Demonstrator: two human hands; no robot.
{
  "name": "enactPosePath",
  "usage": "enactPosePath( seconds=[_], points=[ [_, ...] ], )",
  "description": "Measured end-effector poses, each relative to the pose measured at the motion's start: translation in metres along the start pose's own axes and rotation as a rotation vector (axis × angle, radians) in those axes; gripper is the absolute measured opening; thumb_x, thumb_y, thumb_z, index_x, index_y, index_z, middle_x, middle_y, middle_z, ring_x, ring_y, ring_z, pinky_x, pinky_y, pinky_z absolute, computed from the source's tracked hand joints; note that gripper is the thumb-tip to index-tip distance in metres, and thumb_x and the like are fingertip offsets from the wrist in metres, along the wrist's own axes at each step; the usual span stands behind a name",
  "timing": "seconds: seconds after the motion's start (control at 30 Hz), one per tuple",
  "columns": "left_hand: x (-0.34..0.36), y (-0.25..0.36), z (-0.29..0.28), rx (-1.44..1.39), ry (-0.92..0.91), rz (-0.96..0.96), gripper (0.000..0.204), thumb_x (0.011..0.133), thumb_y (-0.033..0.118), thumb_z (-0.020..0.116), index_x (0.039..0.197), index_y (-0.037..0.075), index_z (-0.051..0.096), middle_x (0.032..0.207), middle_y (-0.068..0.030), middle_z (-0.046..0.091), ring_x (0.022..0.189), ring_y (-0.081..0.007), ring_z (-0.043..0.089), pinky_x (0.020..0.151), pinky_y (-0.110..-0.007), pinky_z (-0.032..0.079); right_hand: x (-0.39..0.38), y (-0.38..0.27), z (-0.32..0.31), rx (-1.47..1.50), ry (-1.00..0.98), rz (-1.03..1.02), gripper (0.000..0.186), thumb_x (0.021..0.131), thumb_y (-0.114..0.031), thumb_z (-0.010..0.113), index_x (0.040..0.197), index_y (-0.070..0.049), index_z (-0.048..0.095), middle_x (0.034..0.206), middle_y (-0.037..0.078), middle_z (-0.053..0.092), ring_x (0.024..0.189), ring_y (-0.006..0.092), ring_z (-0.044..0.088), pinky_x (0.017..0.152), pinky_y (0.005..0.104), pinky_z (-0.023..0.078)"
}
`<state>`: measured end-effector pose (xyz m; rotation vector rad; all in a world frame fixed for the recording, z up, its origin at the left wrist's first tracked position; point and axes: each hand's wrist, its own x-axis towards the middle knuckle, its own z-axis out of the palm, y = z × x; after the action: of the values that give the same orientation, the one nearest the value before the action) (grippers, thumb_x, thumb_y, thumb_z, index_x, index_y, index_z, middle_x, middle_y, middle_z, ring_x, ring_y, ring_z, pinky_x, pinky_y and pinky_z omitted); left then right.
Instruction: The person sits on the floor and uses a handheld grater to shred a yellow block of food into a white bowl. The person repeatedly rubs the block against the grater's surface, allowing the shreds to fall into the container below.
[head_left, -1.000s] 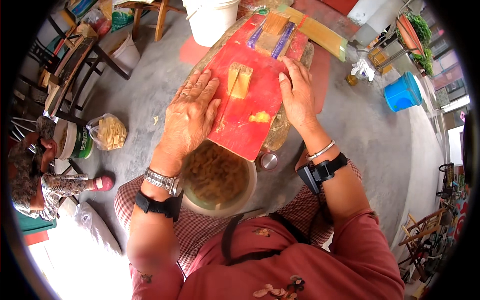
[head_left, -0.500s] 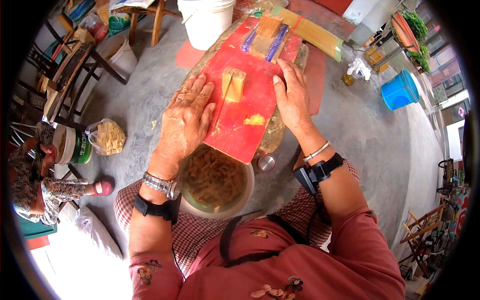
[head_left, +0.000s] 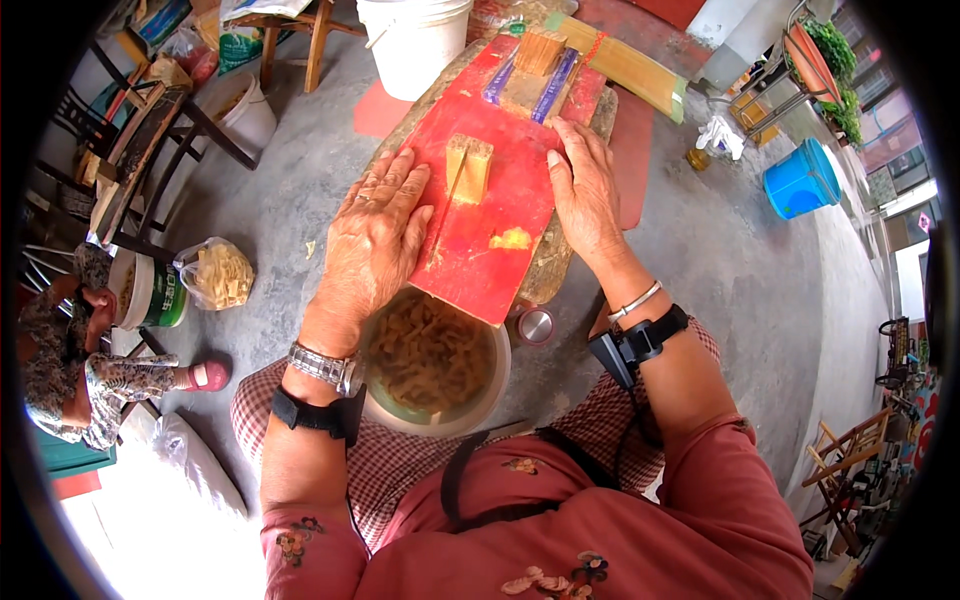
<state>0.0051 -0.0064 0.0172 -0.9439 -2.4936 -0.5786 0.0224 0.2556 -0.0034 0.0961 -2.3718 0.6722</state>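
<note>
A red board [head_left: 465, 265] lies across a worn wooden bench [head_left: 548, 265]. My left hand [head_left: 375, 230] rests flat on the board's left edge, fingers stretched forward. At the right edge lies my right hand [head_left: 585, 185], its fingers also extended and holding nothing. Between the hands sits a small yellowish wooden block [head_left: 468, 170], with a thin dark line running from it down the board. Farther up is a flat piece with purple strips [head_left: 553, 88] and a wooden block [head_left: 540, 53] on it. Brown strips [head_left: 430, 350] fill a round basin [head_left: 498, 395] below the board's near end.
A white bucket [head_left: 415, 45] stands beyond the bench, a blue bucket [head_left: 800, 180] to the right. A jar with a metal lid [head_left: 535, 326] is beside the basin. At left, a bag of pale pieces [head_left: 220, 275] lies near another seated person [head_left: 90, 370].
Both hands stay in nearly the same places on the board. The view has shifted very slightly; nothing else has visibly moved.
</note>
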Motion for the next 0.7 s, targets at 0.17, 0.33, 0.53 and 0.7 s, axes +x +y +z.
enactPosePath(
  seconds=[0.17,0.33,0.53,0.7],
  points=[
    [-0.0007,0.0014,-0.0012,0.0,-0.003,-0.01,0.038,0.095,0.019,0.059,0.13,0.003,0.061,0.141,-0.0158,0.055,0.135,-0.032,0.047,0.112,-0.043,0.038,-0.001,0.0012,0.0002,-0.012,-0.011,0.011,0.04,0.095,-0.013,0.055,0.134,-0.004,0.053,0.135,0.018,0.053,0.128,0.036,0.045,0.11,0.0451,0.038],
    [-0.0007,-0.0005,0.0,0.009,-0.004,-0.006,0.038,0.096,0.02,0.059,0.13,0.003,0.061,0.141,-0.0152,0.055,0.136,-0.0314,0.047,0.113,-0.042,0.038,-0.0007,-0.003,-0.0013,0.009,-0.017,0.035,0.041,0.096,-0.014,0.054,0.136,-0.004,0.051,0.135,0.017,0.053,0.129,0.0358,0.044,0.11,0.0451,0.037],
    [-0.001,0.0003,0.0003,0.006,0.006,-0.009,0.038,0.095,0.02,0.059,0.13,0.004,0.061,0.141,-0.0143,0.055,0.136,-0.0306,0.047,0.112,-0.042,0.038,-0.0001,-0.0042,-0.0026,0.02,-0.017,0.026,0.041,0.095,-0.014,0.054,0.135,-0.003,0.052,0.134,0.017,0.053,0.128,0.036,0.045,0.109,0.045,0.038],
    [-0.0003,0.0008,0.0009,0.002,0.017,-0.005,0.038,0.094,0.018,0.061,0.129,0.003,0.062,0.14,-0.0144,0.056,0.135,-0.0305,0.048,0.112,-0.042,0.039,-0.0007,-0.0003,-0.0011,0.002,-0.003,-0.002,0.039,0.095,-0.014,0.053,0.133,-0.004,0.054,0.133,0.017,0.054,0.127,0.0362,0.046,0.109,0.0449,0.038]
  ],
)
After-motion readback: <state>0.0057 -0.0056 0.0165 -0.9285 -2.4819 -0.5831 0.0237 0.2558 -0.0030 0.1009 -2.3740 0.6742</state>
